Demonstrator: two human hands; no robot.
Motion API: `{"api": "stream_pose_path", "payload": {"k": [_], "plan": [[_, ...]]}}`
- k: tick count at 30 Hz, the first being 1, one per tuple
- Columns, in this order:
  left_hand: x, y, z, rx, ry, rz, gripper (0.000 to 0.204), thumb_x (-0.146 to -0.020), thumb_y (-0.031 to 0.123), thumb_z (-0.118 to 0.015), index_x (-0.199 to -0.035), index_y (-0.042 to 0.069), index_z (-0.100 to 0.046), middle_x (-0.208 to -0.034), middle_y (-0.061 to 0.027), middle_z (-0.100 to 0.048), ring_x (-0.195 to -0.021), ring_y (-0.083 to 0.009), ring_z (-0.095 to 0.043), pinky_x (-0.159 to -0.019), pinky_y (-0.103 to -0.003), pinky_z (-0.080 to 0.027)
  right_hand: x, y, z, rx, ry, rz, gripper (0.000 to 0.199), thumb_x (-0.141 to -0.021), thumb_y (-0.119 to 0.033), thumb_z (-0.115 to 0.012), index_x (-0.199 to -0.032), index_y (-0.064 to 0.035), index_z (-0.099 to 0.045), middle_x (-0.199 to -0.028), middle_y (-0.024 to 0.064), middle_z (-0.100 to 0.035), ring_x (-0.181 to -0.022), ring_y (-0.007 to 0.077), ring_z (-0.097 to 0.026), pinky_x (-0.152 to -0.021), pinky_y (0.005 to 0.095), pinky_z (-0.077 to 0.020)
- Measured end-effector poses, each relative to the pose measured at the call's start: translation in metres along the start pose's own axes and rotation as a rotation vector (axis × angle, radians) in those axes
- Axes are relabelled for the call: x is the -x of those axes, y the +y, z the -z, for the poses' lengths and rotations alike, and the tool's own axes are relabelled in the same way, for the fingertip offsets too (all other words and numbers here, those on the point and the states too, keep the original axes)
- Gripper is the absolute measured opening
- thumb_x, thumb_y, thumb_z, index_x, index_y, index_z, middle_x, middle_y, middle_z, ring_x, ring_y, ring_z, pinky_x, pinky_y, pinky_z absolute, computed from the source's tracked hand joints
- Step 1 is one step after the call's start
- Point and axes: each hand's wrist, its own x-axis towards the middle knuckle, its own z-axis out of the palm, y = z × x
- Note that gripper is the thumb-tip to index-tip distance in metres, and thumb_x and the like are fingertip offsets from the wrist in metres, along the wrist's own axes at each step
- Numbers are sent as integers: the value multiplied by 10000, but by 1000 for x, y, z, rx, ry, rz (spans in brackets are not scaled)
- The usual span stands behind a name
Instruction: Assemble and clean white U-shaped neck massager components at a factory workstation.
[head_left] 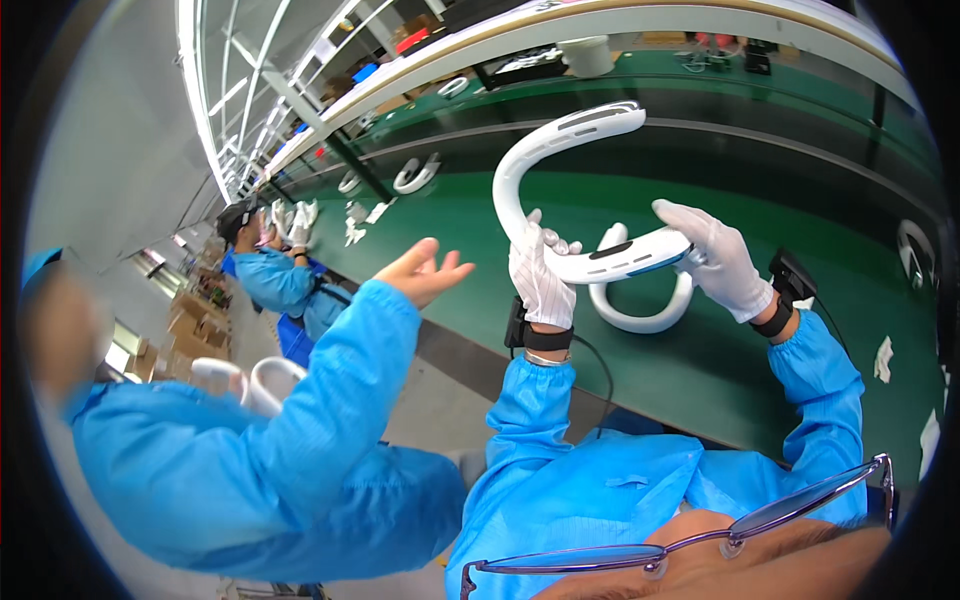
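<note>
A white U-shaped neck fan point(512, 185) with slotted vents is held up over the green table. My left hand point(542, 275), in a white glove, is closed around its lower curve. At the end of its lower arm, beside a bluish strip, the gloved fingers of my right hand point(728, 262) grip the tip; the fingertips are partly hidden. The fan's other arm reaches up and away to the right. Beneath it, a second white neck fan point(645, 325) lies on the table, partly covered by the held one.
On my left a co-worker in a blue smock point(250, 470) stretches a bare hand point(425, 272) toward my left side. Another person point(275, 280) sits farther along the green table point(460, 235). More neck fans point(415, 175) lie there. A white bin point(587, 57) stands at the back; white scraps point(883, 360) lie right.
</note>
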Motion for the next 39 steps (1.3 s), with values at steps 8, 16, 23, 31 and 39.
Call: {"api": "stream_pose_path", "payload": {"k": [8,16,23,31,39], "plan": [[6,18,61,108,246,144,250,-1023,220,-557,-1162,13,-538,-766,-17,-511,-682,-128,-529,-661,-317,-501,35,0,2,-566,-104,-648,523,-869,18,-576,-1384,-71,-550,-1080,112,-703,-615,90,-618,-538,219,-530],[-22,30,99,164,394,-3,201,-1011,211,-581,-1125,54,-529,-971,-68,-563,-814,-170,-582,-760,-309,-564,46,-19,41,-573,-37,-902,456,-882,-36,-561,-1335,11,-564,-907,108,-706,-509,73,-547,-446,188,-448],[-12,29,129,-185,347,189,652,-979,432,-582,-1403,-36,-418,-1384,-205,-472,-1285,-306,-481,-1057,-482,-444,81,-14,70,-420,-4,-941,766,-806,-469,-724,-1382,-3,-529,-932,106,-684,-593,99,-571,-511,213,-469],[-20,-37,86,-1420,-161,392,604,-883,350,-691,-1332,-26,-544,-999,-150,-722,-853,-229,-709,-716,-336,-575,114,-10,83,-532,14,-1250,743,-734,-32,-713,-1437,-30,-472,-1193,156,-576,-753,135,-600,-497,238,-534],[-38,-84,55,-2240,-463,269,527,-764,337,-735,-1092,-32,-550,-887,-230,-709,-851,-420,-706,-760,-485,-573,177,-5,39,-39,-262,-1023,729,-683,-49,-743,-1378,-53,-522,-1250,180,-593,-1029,309,-666,-882,359,-566]]}}
